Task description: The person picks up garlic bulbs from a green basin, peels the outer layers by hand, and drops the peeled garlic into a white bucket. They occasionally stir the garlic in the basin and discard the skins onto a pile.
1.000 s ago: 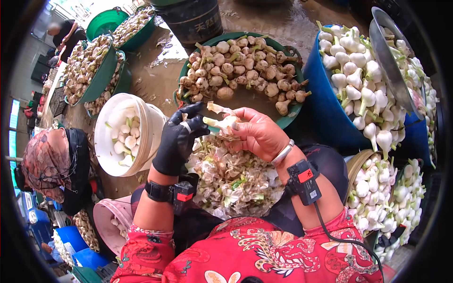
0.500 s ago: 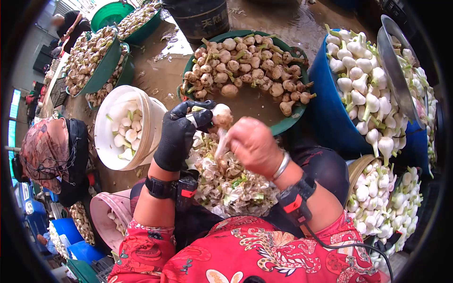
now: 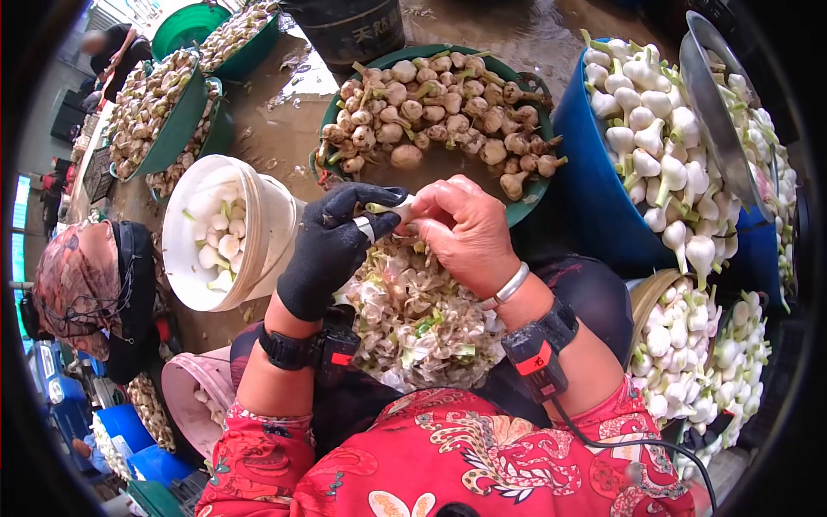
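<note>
Between my two hands is a garlic bulb [image 3: 401, 209], mostly hidden by fingers, its short green-white stem pointing left. My left hand [image 3: 332, 237], in a black glove with a white band round one finger, is closed around the bulb and stem. Bare and wearing a silver bangle, my right hand [image 3: 469, 231] pinches at the bulb's right side with thumb and fingers. Below both hands, a heap of peeled garlic skins [image 3: 426, 319] fills my lap. Just beyond is a green tub [image 3: 527, 211] of unpeeled garlic [image 3: 448, 103], with brownish water showing in it.
To the left stands a white bucket [image 3: 185, 280] holding white bulbs, with a pink bucket [image 3: 185, 392] nearer me. A blue tub [image 3: 573, 155] heaped with clean garlic rises at right. Another person's patterned head covering [image 3: 73, 276] is close on the left. A black bucket [image 3: 349, 39] stands behind.
My right hand has moved up from below the bulb, where it pulled a strip of skin, to grip the bulb's side. The strip no longer shows. The whole view has shifted slightly.
</note>
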Motion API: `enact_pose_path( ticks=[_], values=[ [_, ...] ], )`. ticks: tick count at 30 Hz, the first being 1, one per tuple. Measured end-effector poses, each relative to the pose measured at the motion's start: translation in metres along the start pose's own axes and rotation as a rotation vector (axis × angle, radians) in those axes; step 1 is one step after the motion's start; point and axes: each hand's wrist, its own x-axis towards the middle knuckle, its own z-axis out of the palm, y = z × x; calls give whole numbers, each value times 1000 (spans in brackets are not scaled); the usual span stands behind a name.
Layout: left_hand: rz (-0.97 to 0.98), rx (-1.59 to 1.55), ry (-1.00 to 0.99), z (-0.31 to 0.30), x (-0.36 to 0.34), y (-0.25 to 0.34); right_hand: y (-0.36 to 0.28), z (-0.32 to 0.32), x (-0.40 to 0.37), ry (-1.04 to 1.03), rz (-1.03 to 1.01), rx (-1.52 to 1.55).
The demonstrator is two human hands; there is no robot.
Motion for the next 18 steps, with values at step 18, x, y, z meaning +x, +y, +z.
enact_pose_path(
  ticks=[18],
  values=[
    [-150, -154, 54, -7, 0, 0, 10, -8, -18, -403, -118, -547]
  ],
)
